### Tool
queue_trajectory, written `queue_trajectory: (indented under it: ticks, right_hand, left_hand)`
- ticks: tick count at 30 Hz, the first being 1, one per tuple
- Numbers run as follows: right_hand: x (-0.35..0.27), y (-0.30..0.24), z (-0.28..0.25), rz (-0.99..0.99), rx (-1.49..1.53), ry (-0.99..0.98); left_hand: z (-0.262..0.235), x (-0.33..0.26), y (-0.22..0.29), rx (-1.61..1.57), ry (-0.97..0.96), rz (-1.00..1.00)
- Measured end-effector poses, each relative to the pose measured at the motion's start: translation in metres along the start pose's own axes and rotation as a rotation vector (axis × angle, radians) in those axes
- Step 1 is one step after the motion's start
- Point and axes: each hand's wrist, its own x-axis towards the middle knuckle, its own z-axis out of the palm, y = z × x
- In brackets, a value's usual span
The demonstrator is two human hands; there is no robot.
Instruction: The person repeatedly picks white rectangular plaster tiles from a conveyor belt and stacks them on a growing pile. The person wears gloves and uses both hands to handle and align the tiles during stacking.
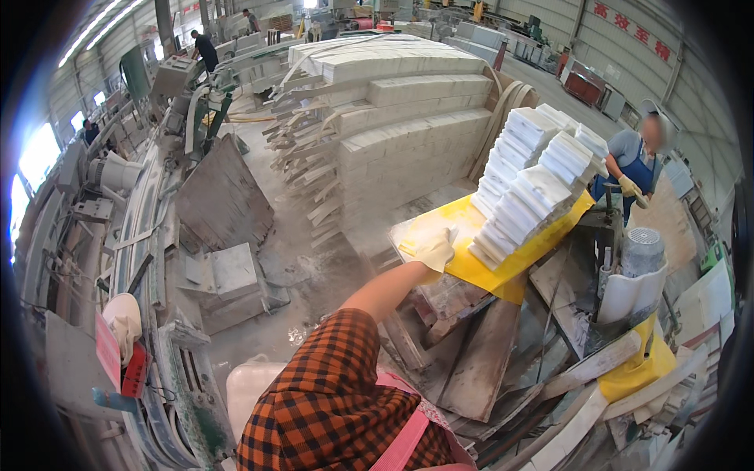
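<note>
One gloved hand (433, 251), centre frame, palm flat and open on yellow board (471, 263), wiping dust; white mouldings (534, 184) stacked centre-right. Next: reach w/ care nr stack.

Single head-worn fisheye view, looking steeply down and forward from above the person's own checked-sleeve shoulder (338, 392), which fills the lower edge at close range. The yellow surface (471, 263) lies near, right of centre, while the workshop hall recedes toward the top. Straight edges curve toward the dark circular rim.
</note>
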Motion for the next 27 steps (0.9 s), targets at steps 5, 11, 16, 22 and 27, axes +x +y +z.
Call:
queue_trajectory:
  ticks: [5, 11, 16, 22, 27]
  right_hand:
    - [0.028, 0.001, 0.008, -0.022, -0.089, -0.018]
    - [0.052, 0.005, -0.004, 0.005, 0.171, 0.106]
    - [0.093, -0.005, -0.016, -0.209, -0.179, -0.238]
    - [0.105, 0.000, -0.013, -0.164, -0.121, -0.090]
    - [0.116, 0.004, -0.015, -0.045, -0.020, -0.193]
  left_hand:
    - [0.000, 0.007, -0.002, 0.028, -0.028, -0.053]
    - [0.005, 0.009, -0.008, 0.025, -0.015, -0.019]
    - [0.008, 0.008, -0.004, -0.055, 0.035, -0.071]
    - [0.005, 0.008, -0.001, -0.041, 0.023, -0.084]
    - [0.012, 0.015, -0.010, 0.009, 0.101, -0.018]
